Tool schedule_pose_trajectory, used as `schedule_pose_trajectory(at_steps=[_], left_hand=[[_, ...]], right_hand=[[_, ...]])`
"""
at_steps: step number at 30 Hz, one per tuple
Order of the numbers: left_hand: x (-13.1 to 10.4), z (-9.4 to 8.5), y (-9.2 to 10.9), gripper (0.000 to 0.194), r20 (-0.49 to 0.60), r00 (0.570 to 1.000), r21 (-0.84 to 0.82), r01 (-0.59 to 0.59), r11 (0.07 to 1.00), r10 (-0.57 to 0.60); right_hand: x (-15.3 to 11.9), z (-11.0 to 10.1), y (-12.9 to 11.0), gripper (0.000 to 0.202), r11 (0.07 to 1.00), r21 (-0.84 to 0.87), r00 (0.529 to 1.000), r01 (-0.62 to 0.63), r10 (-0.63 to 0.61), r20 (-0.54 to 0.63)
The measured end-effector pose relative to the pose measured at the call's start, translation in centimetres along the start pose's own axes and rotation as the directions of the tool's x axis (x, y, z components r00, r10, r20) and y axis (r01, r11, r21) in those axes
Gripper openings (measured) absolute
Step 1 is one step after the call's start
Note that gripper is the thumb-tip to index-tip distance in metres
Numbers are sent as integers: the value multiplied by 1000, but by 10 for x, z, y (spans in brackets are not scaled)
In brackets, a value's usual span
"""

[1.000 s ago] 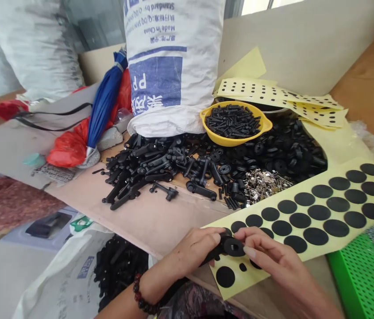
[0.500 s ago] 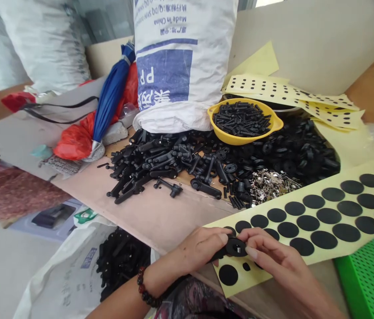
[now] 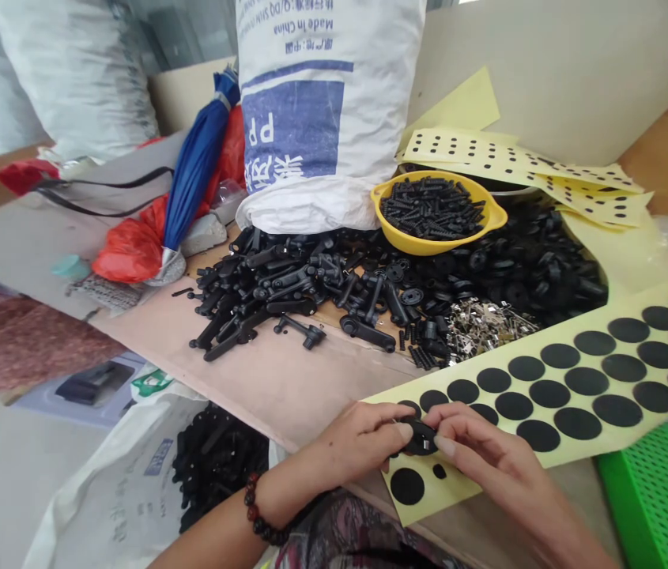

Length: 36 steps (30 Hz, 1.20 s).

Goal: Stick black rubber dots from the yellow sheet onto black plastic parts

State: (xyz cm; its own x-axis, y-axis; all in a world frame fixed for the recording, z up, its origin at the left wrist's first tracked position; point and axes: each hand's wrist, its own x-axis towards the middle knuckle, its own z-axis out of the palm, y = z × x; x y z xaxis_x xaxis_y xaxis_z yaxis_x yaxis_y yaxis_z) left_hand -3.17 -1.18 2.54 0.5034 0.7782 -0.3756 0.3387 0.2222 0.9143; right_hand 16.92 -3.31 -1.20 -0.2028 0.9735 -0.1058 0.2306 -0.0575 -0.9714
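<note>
Near the bottom centre, my left hand [image 3: 357, 442] is closed round a round black part [image 3: 420, 437], which shows a small shiny metal piece at its middle. From the other side, the fingertips of my right hand [image 3: 488, 454] pinch the edge of the same part. Both hands are over the lower left end of a yellow sheet [image 3: 458, 490] with rows of black round stickers [image 3: 407, 486]. A bead bracelet is on my left wrist. The underside of the part is hidden by my fingers.
Black arm-like parts [image 3: 286, 284] lie piled beyond the hands, beside small metal clips [image 3: 481, 328] and black discs [image 3: 535, 269]. A yellow bowl [image 3: 422, 246] holds black screw-like pieces. Behind stands a white sack [image 3: 327, 118]; a green crate [image 3: 647, 490] sits at the right.
My left thumb has shifted further over the round black part, and the part has tilted slightly. Both hands still hold it in nearly the same place.
</note>
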Motion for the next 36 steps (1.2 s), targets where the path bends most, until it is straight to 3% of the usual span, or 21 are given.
schedule_pose_trajectory(at_steps=[7,15,19,22,26,28,31,36], left_hand=[[2,5,-7,34,-39,998,-25,-45,999,44],[6,15,-19,28,-173,982,-82,-89,993,74],[6,17,-22,26,-216,975,-131,-90,987,60],[5,17,-22,26,-234,972,-211,-86,974,35],[2,15,-22,31,-238,971,-304,-65,950,-10],[-1,15,-23,33,-242,970,-327,-63,943,-19],[-4,18,-27,36,-219,976,-376,-75,924,-10],[-11,26,-29,43,-182,983,-482,-88,872,-1]], right_hand=[[-1,0,5,24,995,-84,998,59,-60,-6],[-4,4,-1,21,985,-130,994,111,-111,8],[-8,8,-7,24,999,51,1000,-18,19,-16],[-10,11,-4,29,956,260,989,-138,148,-19],[-12,14,3,40,885,415,947,-211,290,-137],[-11,16,2,39,931,327,957,-162,229,-178],[-9,24,-4,32,998,55,995,-22,28,-97],[-8,41,-14,33,973,-143,984,181,-178,34]])
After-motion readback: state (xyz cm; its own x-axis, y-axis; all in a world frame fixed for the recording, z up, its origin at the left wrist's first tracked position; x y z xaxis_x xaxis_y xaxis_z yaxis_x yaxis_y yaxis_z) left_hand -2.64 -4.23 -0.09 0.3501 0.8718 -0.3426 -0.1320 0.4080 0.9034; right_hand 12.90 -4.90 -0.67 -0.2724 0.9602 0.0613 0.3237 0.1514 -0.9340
